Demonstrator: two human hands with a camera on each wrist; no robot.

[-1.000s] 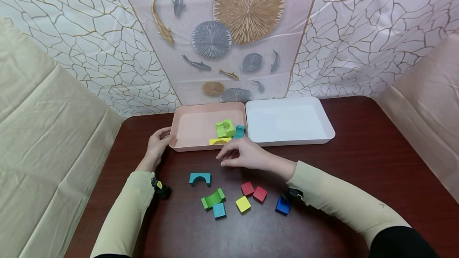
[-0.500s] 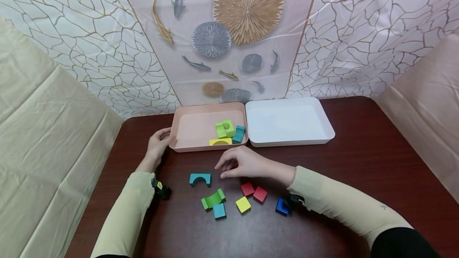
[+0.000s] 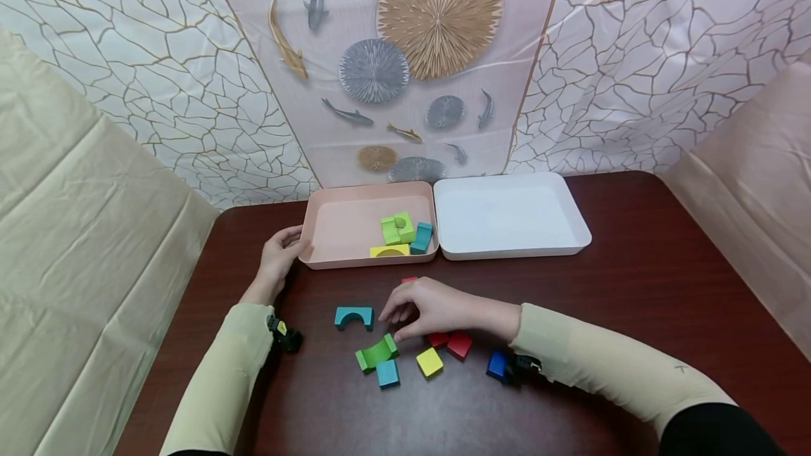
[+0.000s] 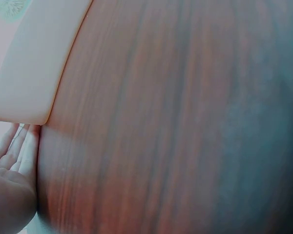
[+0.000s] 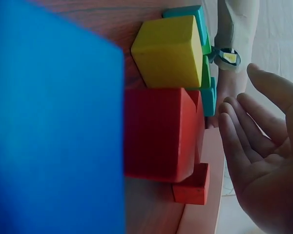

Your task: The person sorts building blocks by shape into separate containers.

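My right hand [image 3: 431, 308] hovers over the loose blocks, its fingers loosely bent and nothing between them, as the right wrist view confirms. Close to its thumb lies a green arch block [image 3: 377, 352], touching a teal block [image 3: 388, 373]. Two red blocks [image 3: 459, 345] are partly under the hand, beside a yellow cube [image 3: 430, 362]. Another red block [image 3: 409, 279] shows just behind the hand. A teal arch block [image 3: 353, 316] stands to its left. My left hand [image 3: 277, 259] rests against the left end of the pink tray [image 3: 336, 224], fingers fairly straight in the left wrist view.
In the pink tray sit light green blocks [image 3: 398, 229], a yellow arch block [image 3: 389, 250] and teal blocks [image 3: 421, 238]. A white tray [image 3: 512, 215] adjoins it on the right. A blue block [image 3: 497, 366] lies beneath the right wrist camera.
The right hand has moved from the pink tray's front edge toward the person, over the loose blocks. The red block behind it has come into sight. The left hand stays put.
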